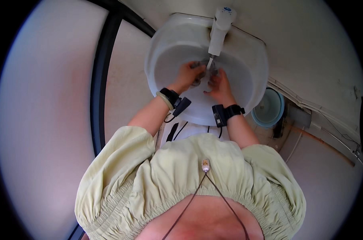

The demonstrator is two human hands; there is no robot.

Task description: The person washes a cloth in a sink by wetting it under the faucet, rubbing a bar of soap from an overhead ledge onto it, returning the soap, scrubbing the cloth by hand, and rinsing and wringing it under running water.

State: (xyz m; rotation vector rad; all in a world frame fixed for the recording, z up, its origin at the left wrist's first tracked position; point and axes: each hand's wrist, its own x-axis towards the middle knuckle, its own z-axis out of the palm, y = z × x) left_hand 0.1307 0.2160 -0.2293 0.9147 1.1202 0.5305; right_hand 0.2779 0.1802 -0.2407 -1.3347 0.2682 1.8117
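Observation:
A white washbasin (181, 106) lies before me, with a white faucet (219, 37) at its far rim and a stream of water (210, 63) running from the spout. Under the stream is a greyish, partly see-through item (196, 81), blurred, its kind unclear. My left hand (189, 75) grips it from the left, fingers bent around its edge. On the right, my right hand (220, 85) is at the item's other side with fingers curved and spread; whether it grips the item cannot be told. Each wrist wears a black strapped device, and a pale bangle circles the left wrist.
A light-blue-rimmed basin or bucket (267, 124) stands low to the right of the washbasin. Beyond it, a brownish pipe (322, 141) and a thin metal rod (339, 141) run near the wall. A dark frame (99, 75) with pale panels stands at the left.

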